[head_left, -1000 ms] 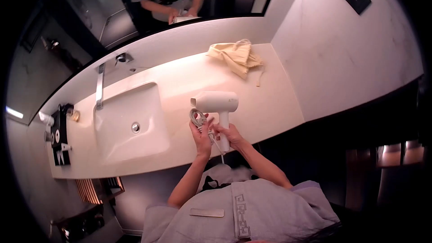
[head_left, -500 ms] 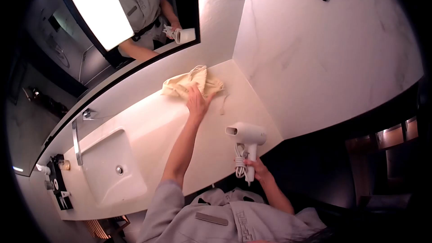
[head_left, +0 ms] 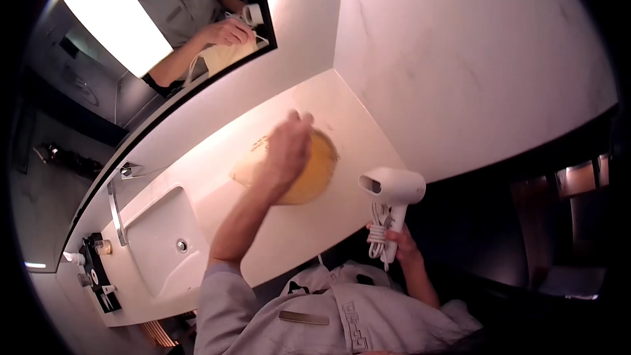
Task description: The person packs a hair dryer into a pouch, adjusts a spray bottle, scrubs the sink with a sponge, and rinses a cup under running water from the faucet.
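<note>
Over the countertop [head_left: 355,151], my left hand [head_left: 289,148] grips a yellow cloth bag [head_left: 319,174]. The bag is blurred by motion, and my hand covers part of it. My right hand [head_left: 405,246] is wrapped round the handle of a white hair dryer [head_left: 394,186] near the counter's front edge. The dryer's nozzle points left. Its white cord [head_left: 376,233] is coiled in a bundle beside the handle, against my right fingers.
A white sink [head_left: 164,243] with a wall faucet [head_left: 117,213] lies to the left. Beyond it sits a black tray [head_left: 98,273] with small items. A mirror [head_left: 197,20] runs along the back, and a marble wall [head_left: 447,66] rises at the right.
My left hand has taken hold of the yellow bag and drawn it off its spot near the back wall toward me. The dryer and my right hand have shifted right in view.
</note>
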Demonstrator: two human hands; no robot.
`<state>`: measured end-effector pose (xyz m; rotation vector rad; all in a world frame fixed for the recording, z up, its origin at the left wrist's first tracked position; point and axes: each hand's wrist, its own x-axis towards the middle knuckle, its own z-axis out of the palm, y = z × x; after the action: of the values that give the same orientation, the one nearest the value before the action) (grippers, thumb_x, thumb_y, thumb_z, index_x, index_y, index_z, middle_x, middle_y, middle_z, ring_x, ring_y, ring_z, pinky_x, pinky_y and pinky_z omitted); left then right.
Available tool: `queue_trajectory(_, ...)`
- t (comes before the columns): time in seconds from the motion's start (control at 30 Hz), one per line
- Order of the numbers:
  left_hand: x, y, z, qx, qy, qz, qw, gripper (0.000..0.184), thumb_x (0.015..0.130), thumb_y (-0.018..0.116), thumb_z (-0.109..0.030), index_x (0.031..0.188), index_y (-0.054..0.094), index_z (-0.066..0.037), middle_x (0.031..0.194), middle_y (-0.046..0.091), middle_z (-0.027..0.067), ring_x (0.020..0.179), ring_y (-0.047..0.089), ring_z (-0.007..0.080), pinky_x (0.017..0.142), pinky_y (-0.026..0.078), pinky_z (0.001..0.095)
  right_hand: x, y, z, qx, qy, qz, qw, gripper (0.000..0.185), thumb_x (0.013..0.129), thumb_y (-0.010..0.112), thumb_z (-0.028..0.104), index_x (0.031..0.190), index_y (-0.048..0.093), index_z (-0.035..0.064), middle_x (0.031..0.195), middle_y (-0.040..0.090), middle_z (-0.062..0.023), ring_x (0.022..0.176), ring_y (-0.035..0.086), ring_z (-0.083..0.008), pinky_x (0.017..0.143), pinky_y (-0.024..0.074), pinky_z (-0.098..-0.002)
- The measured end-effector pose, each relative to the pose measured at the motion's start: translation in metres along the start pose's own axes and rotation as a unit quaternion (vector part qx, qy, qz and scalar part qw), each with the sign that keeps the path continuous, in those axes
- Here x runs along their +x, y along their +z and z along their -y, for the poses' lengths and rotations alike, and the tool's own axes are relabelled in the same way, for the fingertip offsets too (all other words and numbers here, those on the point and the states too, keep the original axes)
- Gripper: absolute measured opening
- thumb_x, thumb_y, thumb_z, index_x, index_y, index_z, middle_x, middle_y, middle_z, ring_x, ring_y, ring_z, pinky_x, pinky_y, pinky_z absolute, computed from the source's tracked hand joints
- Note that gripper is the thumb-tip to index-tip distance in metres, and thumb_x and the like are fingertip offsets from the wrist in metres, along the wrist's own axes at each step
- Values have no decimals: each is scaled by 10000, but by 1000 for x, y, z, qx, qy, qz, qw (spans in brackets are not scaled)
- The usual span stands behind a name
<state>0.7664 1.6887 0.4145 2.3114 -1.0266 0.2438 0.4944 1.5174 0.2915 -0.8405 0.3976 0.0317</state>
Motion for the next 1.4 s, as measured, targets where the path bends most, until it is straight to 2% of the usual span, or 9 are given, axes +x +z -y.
queue_trajectory(0.13, -106, 89, 14, 7, -21, 53, 998, 447, 671, 610, -22, 1101, 495, -65, 932, 489, 165, 731, 559, 353, 632, 472, 432, -14, 0, -2, -35, -30, -4, 999, 635, 719, 686, 177, 1224, 392, -73, 1054, 578, -219, 822, 646, -266, 726, 559, -376)
queue_trajectory(0.4, -165, 101, -1, -214, -107, 20, 971, 223, 753, 644, -56, 973, 606, -61, 767, 572, 97, 594, 584, 213, 560, 477, 319, -54, 6, -69, -78, 100, -116, 985, 430, 751, 673, 37, 1130, 489, -48, 1007, 627, -164, 825, 638, -191, 703, 548, -310)
queue_trajectory(0.43, -160, 102, 0, -206, -91, -21, 974, 158, 764, 650, -63, 920, 628, -51, 716, 580, 104, 573, 576, 207, 534, 466, 306, -52, 35, -64, -58, 67, -151, 985, 247, 742, 718, 68, 933, 578, -1, 800, 623, -69, 621, 603, -124, 528, 493, -226)
queue_trajectory(0.57, -157, 97, -13, -172, -94, -37, 980, 134, 770, 648, -60, 902, 637, -51, 711, 595, 106, 565, 580, 207, 533, 465, 309, -53, 59, -91, -92, 26, -190, 977, 307, 738, 739, 92, 985, 582, 0, 789, 620, -46, 606, 592, -101, 498, 486, -228)
queue_trajectory(0.83, -169, 79, -26, -93, 102, 149, 979, 190, 771, 616, -159, 952, 669, -137, 742, 586, 79, 630, 601, 282, 533, 464, 374, 11, 75, -94, -304, 62, 18, 951, 383, 717, 735, 121, 1048, 584, -1, 902, 630, -46, 790, 596, -114, 691, 497, -265)
queue_trajectory(1.03, -202, 59, -10, -129, 67, 197, 970, 215, 751, 625, -162, 958, 677, -138, 754, 596, 72, 669, 606, 286, 567, 476, 374, 60, 65, -152, -181, 2, -62, 982, 371, 791, 627, 122, 1142, 552, 25, 1097, 586, -93, 978, 560, -176, 794, 472, -305)
queue_trajectory(1.17, -211, 65, -10, -150, 35, 153, 976, 191, 802, 625, -220, 965, 669, -128, 764, 609, 73, 696, 609, 297, 597, 484, 372, 61, 68, -152, -252, 49, 48, 965, 359, 823, 587, 158, 1154, 545, 25, 1157, 558, -122, 1054, 526, -219, 872, 432, -333)
queue_trajectory(1.33, -210, 39, 4, -180, -130, 141, 965, 171, 804, 658, -197, 949, 674, -108, 753, 619, 68, 632, 602, 217, 592, 479, 322, 46, 72, -104, -481, 1, 289, 828, 354, 862, 538, 202, 1169, 537, 25, 1230, 522, -157, 1149, 484, -272, 970, 382, -368)
queue_trajectory(1.4, -228, 62, 30, -199, -178, -35, 963, 155, 788, 671, -120, 935, 670, -68, 762, 601, 84, 614, 584, 185, 585, 473, 311, 44, 78, -66, -543, -50, 376, 749, 356, 878, 518, 220, 1175, 533, 25, 1260, 508, -171, 1187, 467, -293, 1009, 362, -382)
